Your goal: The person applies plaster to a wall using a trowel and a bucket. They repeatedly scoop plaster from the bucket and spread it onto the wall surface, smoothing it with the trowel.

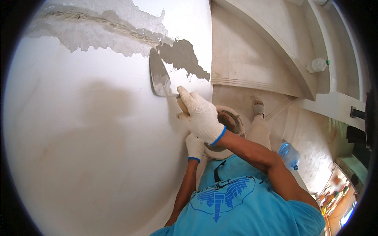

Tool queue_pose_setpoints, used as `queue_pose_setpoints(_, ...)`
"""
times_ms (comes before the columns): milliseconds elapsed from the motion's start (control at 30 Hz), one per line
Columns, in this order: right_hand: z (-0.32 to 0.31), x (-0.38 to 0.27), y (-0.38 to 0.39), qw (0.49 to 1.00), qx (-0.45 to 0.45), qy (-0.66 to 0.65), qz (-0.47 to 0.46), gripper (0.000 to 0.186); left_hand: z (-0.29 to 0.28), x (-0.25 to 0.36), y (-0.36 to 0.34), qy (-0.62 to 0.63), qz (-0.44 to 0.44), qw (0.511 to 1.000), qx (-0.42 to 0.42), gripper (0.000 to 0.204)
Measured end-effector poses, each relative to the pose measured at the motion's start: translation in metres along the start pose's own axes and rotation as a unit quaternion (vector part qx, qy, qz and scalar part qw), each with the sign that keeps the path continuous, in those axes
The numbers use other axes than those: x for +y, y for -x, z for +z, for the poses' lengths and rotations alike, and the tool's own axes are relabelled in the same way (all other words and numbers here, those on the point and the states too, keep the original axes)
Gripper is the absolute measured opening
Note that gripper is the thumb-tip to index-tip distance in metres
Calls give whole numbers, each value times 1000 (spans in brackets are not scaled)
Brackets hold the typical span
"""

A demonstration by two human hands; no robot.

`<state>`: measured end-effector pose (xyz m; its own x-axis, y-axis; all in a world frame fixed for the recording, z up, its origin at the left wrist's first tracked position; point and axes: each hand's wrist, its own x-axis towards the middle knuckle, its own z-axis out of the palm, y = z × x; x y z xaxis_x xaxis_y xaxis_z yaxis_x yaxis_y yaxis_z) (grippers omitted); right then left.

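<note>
My right hand [202,118], in a white knit glove with a blue cuff, is closed round the handle of a trowel [160,76]. The metal blade lies against the white wall [78,157], its tip at the edge of a dark, wet-looking mortar patch [181,57]. Lower down, my left hand [194,147], gloved the same way, is beside a round bucket [241,126] with grey-brown residue inside. My right hand and forearm cover part of that bucket. The left fingers are mostly hidden, so whether they grip the bucket does not show.
A lighter grey mortar band [106,33] with a rough crack runs across the upper wall. Stairs [252,51] rise on the right, with a clear green-capped bottle [318,65] on them. A large blue water bottle [289,155] is right of my leg. My foot [258,107] is beyond the bucket.
</note>
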<state>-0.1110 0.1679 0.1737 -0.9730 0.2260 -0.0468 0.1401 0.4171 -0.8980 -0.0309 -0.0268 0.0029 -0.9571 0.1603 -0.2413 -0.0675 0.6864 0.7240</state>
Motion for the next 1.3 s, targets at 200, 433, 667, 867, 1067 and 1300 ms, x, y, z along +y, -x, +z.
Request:
queue_pose_setpoints(200, -13, 27, 9, 996, 62, -59, -34, 74, -6, 48, -6, 58, -83, 993, -57, 31)
queue_pose_setpoints(433, -7, 17, -33, 998, 64, 9, -22, 72, -13, 77, -7, 32, -130, 989, -62, 31)
queue_pose_setpoints(667, -38, 15, 36, 994, -48, -95, -32, 71, 1, 35, -7, 41, -43, 998, -21, 29)
queue_pose_setpoints(867, -89, 37, 23, 969, -38, -239, 51, 73, -5, 83, -7, 169, -165, 971, -47, 28)
queue_pose_setpoints(1067, -80, 58, 25, 906, -56, -351, 228, 68, -9, 95, -10, 76, -140, 986, -53, 29)
queue_pose_setpoints(1300, -32, 57, -12, 981, 26, -143, 128, 71, -8, 94, -4, 91, -124, 987, -44, 31)
